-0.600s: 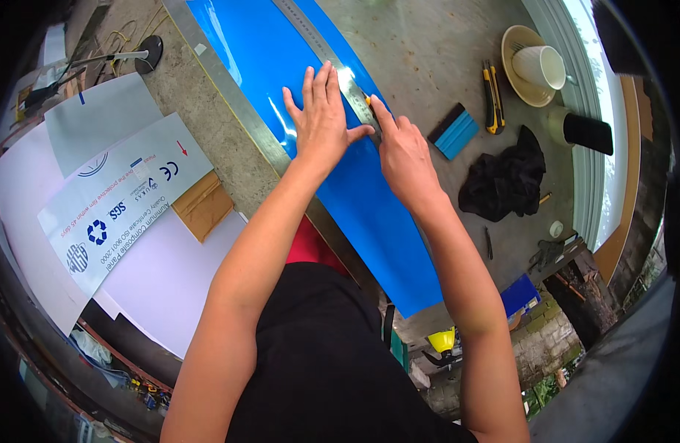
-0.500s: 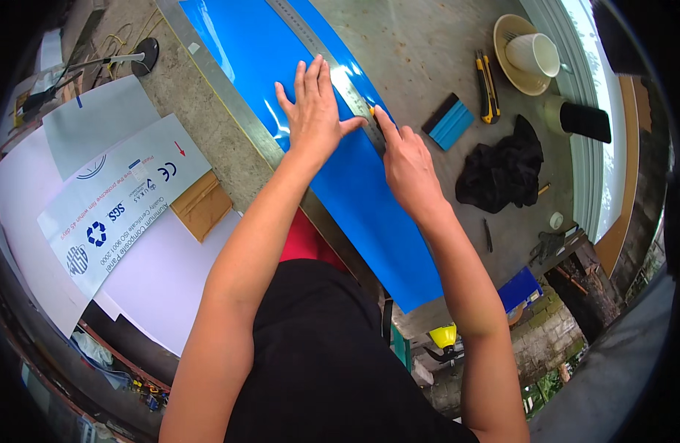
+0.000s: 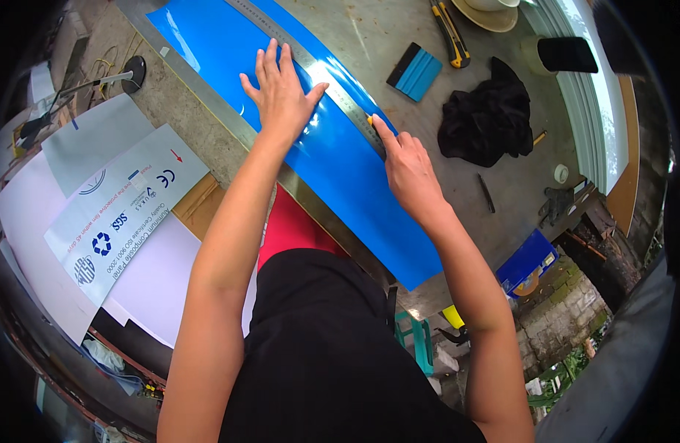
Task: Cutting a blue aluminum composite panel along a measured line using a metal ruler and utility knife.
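A long strip of glossy blue sheet [image 3: 358,196] lies slantwise along the table, with a steel ruler [image 3: 279,35] on it. My left hand [image 3: 282,103] presses down with its fingers spread, the fingertips at the ruler's edge and the thumb stretched toward it. My right hand [image 3: 413,173] is closed around a utility knife [image 3: 370,120] with a yellow tip, index finger extended along it. The knife sits against the ruler, nearer to me than my left hand. Its blade is too small to make out, and most of its handle is hidden by my fingers.
Right of the sheet, the grey table [image 3: 458,229] holds a blue squeegee [image 3: 417,76], another utility knife [image 3: 450,33], a black cloth [image 3: 487,118] and a dark pen-like stick [image 3: 487,193]. A phone [image 3: 567,55] is farther right. Printed panels [image 3: 126,203] lie at left.
My right hand has drawn the utility knife along the ruler toward me, widening the gap from my left hand. The view has shifted, so the table items appear higher and farther left.
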A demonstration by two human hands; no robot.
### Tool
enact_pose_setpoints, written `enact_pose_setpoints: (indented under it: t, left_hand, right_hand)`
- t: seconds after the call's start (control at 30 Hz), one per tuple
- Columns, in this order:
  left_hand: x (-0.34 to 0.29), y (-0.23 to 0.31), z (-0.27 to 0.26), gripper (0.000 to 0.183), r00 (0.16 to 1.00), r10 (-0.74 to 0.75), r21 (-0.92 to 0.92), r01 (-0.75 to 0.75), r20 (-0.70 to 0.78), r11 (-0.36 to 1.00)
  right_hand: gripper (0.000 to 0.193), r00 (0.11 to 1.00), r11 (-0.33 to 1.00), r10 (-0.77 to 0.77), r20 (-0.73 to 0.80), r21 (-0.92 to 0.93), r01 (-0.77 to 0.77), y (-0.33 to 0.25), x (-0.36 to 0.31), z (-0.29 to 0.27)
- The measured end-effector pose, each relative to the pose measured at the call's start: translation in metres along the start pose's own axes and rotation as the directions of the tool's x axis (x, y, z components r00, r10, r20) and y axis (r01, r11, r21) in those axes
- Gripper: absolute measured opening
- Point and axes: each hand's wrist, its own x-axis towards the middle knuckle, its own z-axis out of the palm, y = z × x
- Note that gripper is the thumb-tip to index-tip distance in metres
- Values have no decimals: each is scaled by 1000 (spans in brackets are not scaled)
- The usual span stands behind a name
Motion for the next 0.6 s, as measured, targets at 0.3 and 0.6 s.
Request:
enact_pose_setpoints:
  t: [0.3,0.6]
  left_hand:
    - [-92,73,3,123,981,39,-87,-22,190,996]
    - [-90,89,-1,125,969,-33,-24,40,244,999]
  right_hand:
    - [70,999,998,-27,-44,51,29,9,0,5]
    - [68,1000,998,-17,0,59,17,26,-27,1]
